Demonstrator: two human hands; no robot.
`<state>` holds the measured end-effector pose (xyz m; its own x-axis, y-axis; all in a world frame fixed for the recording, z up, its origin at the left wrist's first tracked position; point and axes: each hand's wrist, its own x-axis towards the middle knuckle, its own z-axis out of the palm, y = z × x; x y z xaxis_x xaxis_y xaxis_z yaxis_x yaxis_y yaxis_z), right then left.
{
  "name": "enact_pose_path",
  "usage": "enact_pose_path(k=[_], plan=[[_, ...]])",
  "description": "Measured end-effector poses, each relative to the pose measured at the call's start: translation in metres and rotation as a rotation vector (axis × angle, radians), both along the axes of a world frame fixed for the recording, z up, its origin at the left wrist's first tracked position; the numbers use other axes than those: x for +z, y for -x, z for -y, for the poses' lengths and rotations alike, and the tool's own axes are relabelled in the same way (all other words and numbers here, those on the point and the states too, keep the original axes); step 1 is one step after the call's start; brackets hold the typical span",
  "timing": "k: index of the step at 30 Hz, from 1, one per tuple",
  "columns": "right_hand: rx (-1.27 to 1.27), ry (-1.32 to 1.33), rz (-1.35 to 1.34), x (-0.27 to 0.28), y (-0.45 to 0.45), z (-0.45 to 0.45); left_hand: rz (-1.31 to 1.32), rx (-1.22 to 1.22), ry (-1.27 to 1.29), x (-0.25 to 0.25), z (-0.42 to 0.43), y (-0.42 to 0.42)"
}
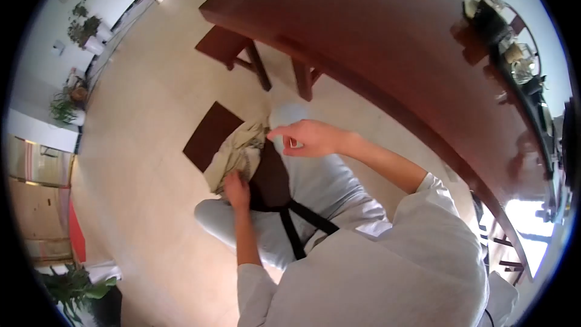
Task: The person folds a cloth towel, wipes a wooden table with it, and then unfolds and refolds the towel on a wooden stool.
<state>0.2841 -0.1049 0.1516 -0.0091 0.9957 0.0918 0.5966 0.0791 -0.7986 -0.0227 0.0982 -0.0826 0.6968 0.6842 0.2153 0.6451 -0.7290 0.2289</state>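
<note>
A crumpled beige cloth (233, 148) with a darker patterned patch lies over a dark brown stool (212, 127) between my knees. My left hand (237, 191) is at the cloth's near edge, its fingers closed on the fabric. Just right of the cloth, my right hand (311, 138) is held up above my light trousers. Its fingers are curled, with the index finger reaching toward the cloth's right edge. Whatever that hand pinches, if anything, is too small to make out. Dark legs of the stool (293, 236) point toward me.
A long reddish-brown table (363, 30) curves along my right, with a black tray (520, 85) of glassware at its far side. A small wooden stool (224, 45) stands by its end. Potted plants (85, 27) line the left wall, and another plant (75, 290) is at lower left.
</note>
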Motion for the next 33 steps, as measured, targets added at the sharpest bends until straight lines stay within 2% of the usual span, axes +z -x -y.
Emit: enact_pose_path(k=[4,7,8,11,12,15,18,21,24,26,28,32,33], plan=[[-0.226,-0.075,0.060,0.074,-0.022,0.055,0.052,0.056,0.035,0.026,0.018,-0.010],[-0.268,-0.176,0.155,0.126,-0.017,0.068,0.083,0.020,0.021,0.016,0.009,-0.001],[-0.230,-0.252,0.185,0.142,-0.011,0.068,0.082,0.014,0.009,0.020,0.007,0.001],[-0.094,-0.515,0.273,0.176,0.015,0.058,-0.044,0.267,0.113,0.028,0.011,0.004],[-0.037,-0.661,0.300,0.185,0.026,0.049,-0.046,0.258,0.096,0.002,0.010,0.005],[0.039,-0.985,0.454,0.206,0.058,0.029,-0.006,0.252,0.117,-0.011,0.020,0.021],[0.022,-1.179,0.599,0.222,0.079,0.018,0.025,0.255,0.131,-0.016,0.032,0.030],[-0.026,-1.266,0.591,0.223,0.082,0.012,0.039,0.258,0.130,-0.008,0.028,0.035],[-0.072,-1.145,0.627,0.215,0.066,0.012,0.053,0.227,0.127,0.001,0.012,0.022],[-0.057,-0.811,0.322,0.204,0.056,0.012,0.057,0.220,0.125,0.003,0.009,0.016],[-0.060,-0.873,0.273,0.197,0.079,0.000,0.045,0.214,0.118,0.001,0.012,0.017],[0.015,-1.339,0.381,0.217,0.133,-0.012,0.034,0.188,0.128,-0.002,0.025,0.032],[0.008,-1.335,0.389,0.215,0.132,-0.013,0.041,0.185,0.124,-0.001,0.027,0.035]])
